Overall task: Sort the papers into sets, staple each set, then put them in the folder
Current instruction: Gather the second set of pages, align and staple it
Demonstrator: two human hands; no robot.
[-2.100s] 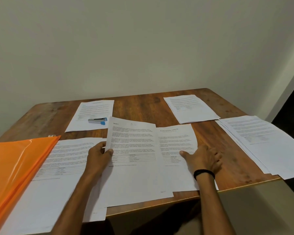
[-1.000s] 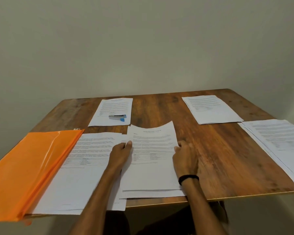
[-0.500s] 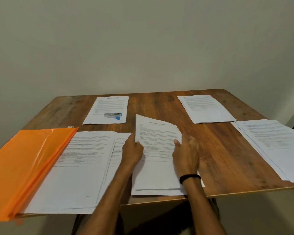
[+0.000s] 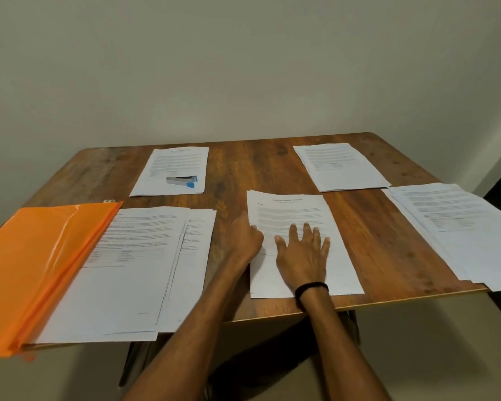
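step: squaring middle set (image 4: pixel 295 209) at near bench (image 4: pixel 272 169) edge | right hand (image 4: pixel 302 250) flat, fingers spread, pressing it | left hand (image 4: pixel 248 238) curled at its left edge, grip unclear | tip: get corners flush before reaching stapler (image 4: pixel 182 180), far left | folder (image 4: pixel 41 256) near left

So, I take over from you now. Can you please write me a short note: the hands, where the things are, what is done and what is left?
Right hand: open, flat on the centre set.
Left hand: grips that set's left edge.
Stapler: lies on the far-left set, no hand on it.
Other papers: far-right set, right pile, near-left pile touching the orange folder.
Done: papers are laid out in five piles on the table.
Staples are too small to see.
Left: finish sorting, staple each set, put them in the folder.
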